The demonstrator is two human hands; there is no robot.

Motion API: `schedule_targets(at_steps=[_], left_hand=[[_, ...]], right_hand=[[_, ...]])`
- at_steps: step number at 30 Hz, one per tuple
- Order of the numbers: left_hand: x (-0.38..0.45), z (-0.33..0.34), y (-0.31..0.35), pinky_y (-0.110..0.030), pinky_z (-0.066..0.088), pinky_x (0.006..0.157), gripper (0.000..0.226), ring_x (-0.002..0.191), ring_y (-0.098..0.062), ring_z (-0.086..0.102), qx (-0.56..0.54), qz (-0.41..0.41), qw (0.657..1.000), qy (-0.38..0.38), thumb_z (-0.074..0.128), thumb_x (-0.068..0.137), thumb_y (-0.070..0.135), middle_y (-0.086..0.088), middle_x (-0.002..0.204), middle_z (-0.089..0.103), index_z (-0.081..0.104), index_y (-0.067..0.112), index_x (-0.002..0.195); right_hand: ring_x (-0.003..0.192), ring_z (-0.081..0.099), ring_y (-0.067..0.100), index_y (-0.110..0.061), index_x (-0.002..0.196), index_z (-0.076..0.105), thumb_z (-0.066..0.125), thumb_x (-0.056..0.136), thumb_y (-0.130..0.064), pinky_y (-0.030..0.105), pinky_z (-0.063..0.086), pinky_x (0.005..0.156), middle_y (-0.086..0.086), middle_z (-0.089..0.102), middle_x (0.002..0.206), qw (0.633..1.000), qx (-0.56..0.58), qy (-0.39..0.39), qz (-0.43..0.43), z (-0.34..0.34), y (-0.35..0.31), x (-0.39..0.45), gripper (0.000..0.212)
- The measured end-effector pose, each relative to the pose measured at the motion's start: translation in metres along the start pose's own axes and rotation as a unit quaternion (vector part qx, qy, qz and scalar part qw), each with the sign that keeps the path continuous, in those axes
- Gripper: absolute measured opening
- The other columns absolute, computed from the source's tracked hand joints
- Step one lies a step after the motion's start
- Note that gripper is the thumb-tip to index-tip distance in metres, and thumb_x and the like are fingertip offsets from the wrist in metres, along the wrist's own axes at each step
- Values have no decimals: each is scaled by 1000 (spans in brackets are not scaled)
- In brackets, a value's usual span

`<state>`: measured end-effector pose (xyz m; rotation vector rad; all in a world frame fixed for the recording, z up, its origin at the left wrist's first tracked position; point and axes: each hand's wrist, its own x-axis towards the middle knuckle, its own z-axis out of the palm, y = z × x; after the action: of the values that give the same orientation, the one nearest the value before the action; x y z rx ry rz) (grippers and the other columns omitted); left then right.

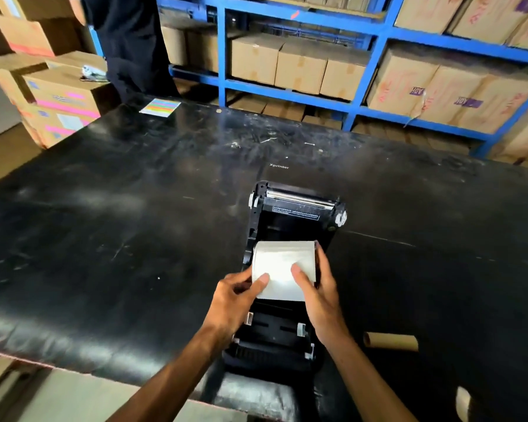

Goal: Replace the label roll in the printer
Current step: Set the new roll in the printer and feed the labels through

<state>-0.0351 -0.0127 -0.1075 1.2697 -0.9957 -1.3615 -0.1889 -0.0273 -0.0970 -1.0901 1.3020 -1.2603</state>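
A black label printer (290, 214) stands near the front edge of the black table, its lid swung open away from me. A white label roll (282, 258) sits in its bay, with a loose end of paper pulled toward me. My left hand (237, 296) pinches the paper's left edge, thumb on top. My right hand (316, 287) wraps the roll's right end, thumb pressing on the paper. The printer's front paper guides (275, 328) show below the paper, between my wrists.
An empty brown cardboard core (390, 342) lies on the black table (119, 223) right of the printer. A coloured sticker sheet (160, 107) lies at the far edge. A person in dark clothes (128, 41) stands behind the table. Blue shelves (375, 35) hold cartons.
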Motion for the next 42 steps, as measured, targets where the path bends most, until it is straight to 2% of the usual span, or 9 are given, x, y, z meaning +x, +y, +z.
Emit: schedule_targets(at_steps=[3, 5, 12, 15, 20, 25, 28, 31, 42], left_hand=[[2, -4, -1, -32, 54, 95, 21, 93, -12, 71, 18, -7, 999, -26, 66, 88, 24, -1, 100, 77, 74, 17, 106], [4, -8, 1, -25, 55, 91, 24, 95, -10, 71, 7, -9, 999, -34, 65, 89, 21, 4, 99, 78, 73, 14, 110], [11, -19, -2, -46, 49, 100, 24, 104, -34, 67, 16, -23, 1000, -7, 70, 85, 22, -21, 111, 70, 74, 15, 107], [14, -19, -4, -47, 49, 100, 26, 105, -34, 66, 30, -27, 999, -7, 71, 84, 21, -22, 113, 68, 73, 15, 109], [15, -19, -3, -41, 51, 99, 27, 102, -26, 68, 52, -23, 998, -9, 70, 85, 22, -16, 112, 69, 72, 18, 111], [15, -18, -3, -25, 53, 88, 28, 96, -21, 68, 96, -8, 995, -4, 71, 84, 23, -13, 108, 68, 72, 20, 112], [16, -16, -2, -31, 55, 88, 28, 92, -24, 68, 124, 1, 992, 7, 73, 82, 23, -15, 104, 67, 73, 18, 110], [16, -15, -5, -24, 53, 80, 32, 82, -18, 65, 148, 11, 989, 17, 73, 82, 21, -13, 100, 64, 71, 15, 113], [18, -13, -13, -21, 54, 77, 38, 81, -13, 67, 244, 34, 968, 39, 74, 81, 19, 0, 89, 66, 68, 11, 118]], right_hand=[[127, 51, 12, -34, 142, 37, 64, 87, -17, 36, 45, 106, 1, 46, 144, 999, -31, -2, -5, 2, 2, 0, 63], [130, 47, 14, -37, 141, 36, 64, 87, -22, 41, 40, 110, -1, 47, 144, 998, -57, 1, -4, 4, 5, 2, 63], [140, 32, 23, -54, 138, 30, 61, 85, -42, 52, 26, 116, -7, 40, 149, 991, -134, -3, 22, 12, 16, 10, 62], [144, 23, 20, -58, 136, 28, 60, 84, -46, 53, 23, 116, -6, 25, 156, 987, -158, 0, 26, 11, 15, 11, 63], [149, 5, 18, -80, 119, 17, 57, 82, -56, 54, 13, 119, -8, 1, 162, 979, -198, -13, 44, 8, 15, 6, 60], [149, -2, 22, -65, 134, 18, 58, 82, -56, 56, 13, 119, -14, -14, 160, 977, -198, 1, 78, 1, 23, 4, 66], [149, -6, 20, -63, 134, 13, 53, 86, -55, 56, 2, 120, -9, -13, 161, 972, -224, -13, 69, -2, 24, 5, 64], [147, -15, 15, -56, 141, 13, 50, 88, -55, 48, -13, 117, -7, -13, 161, 959, -273, -34, 73, -8, 23, 9, 65], [145, -23, 13, -50, 144, 2, 45, 87, -61, 47, -18, 115, -6, -16, 161, 931, -345, -76, 95, -19, 36, 2, 72]])
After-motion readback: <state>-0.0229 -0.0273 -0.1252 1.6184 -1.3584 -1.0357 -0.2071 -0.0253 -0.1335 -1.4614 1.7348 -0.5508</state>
